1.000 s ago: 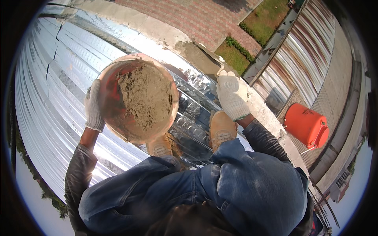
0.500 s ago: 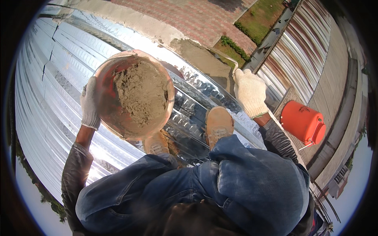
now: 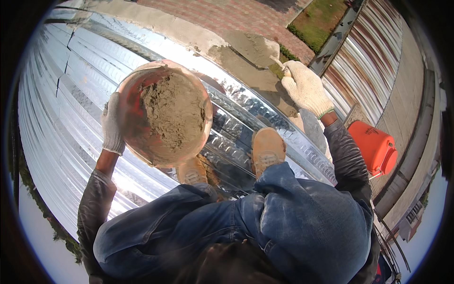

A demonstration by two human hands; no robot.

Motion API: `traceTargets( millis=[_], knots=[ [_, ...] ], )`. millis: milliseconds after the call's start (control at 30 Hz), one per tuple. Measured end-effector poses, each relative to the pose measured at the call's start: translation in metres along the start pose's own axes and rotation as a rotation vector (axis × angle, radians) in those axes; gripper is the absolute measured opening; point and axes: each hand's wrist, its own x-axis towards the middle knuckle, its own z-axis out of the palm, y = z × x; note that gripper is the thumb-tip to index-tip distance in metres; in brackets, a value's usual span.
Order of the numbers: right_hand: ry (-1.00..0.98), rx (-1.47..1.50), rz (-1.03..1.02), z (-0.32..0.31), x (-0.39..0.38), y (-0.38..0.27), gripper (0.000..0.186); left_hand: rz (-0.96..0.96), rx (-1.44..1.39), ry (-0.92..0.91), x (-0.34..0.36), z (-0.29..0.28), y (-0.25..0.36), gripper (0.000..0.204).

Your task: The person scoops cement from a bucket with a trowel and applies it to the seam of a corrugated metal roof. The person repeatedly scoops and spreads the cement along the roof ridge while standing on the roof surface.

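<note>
Left hand (image 3: pixel 112 125): fingers gripping side of bucket (image 3: pixel 135 132) holding mortar (image 3: pixel 172 111), over metal roofing (image 3: pixel 85 94). Right hand (image 3: pixel 307 90): fingers closed round trowel (image 3: pixel 255 49), near ledge (image 3: pixel 198 35). Orange drum (image 3: pixel 371 146): contents hidden.

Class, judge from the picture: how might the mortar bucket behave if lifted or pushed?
The bucket is probably heavy for its size, as thick mortar covers much of its inside. It seems fairly stiff, its rim looking round beside the gloved left hand.
</note>
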Motion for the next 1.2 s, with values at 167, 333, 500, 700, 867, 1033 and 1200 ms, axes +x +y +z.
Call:
traceTargets(
  millis=[167, 333, 500, 700, 867, 1033, 1200],
  knots=[
    [-0.228, -0.004, -0.251, -0.014, 0.116, 0.009, 0.049, -0.084, -0.091, -0.007, -0.002, 0.011, 0.002, 0.04],
    [-0.438, -0.273, -0.357, -0.012, 0.155, 0.005, 0.06, -0.104, -0.118, -0.015, -0.004, 0.005, 0.003, 0.042],
    [-0.538, -0.403, -0.274, -0.031, 0.086, 0.036, 0.06, -0.182, -0.159, -0.097, -0.003, 0.004, -0.001, 0.046],
    [-0.511, -0.272, -0.204, -0.027, -0.01, 0.091, 0.048, -0.117, -0.086, -0.029, -0.005, 0.005, -0.006, 0.047],
    [-0.545, -0.223, 0.009, -0.011, -0.098, 0.123, 0.05, -0.187, -0.12, -0.107, -0.001, -0.006, 0.002, 0.047],
    [-0.509, -0.305, 0.113, -0.035, -0.167, 0.126, 0.048, -0.071, -0.069, -0.034, -0.008, 0.011, 0.005, 0.044],
    [-0.14, -0.251, 0.036, -0.009, -0.121, 0.07, 0.043, -0.13, -0.18, -0.068, -0.008, -0.003, 0.006, 0.043]
  ],
)
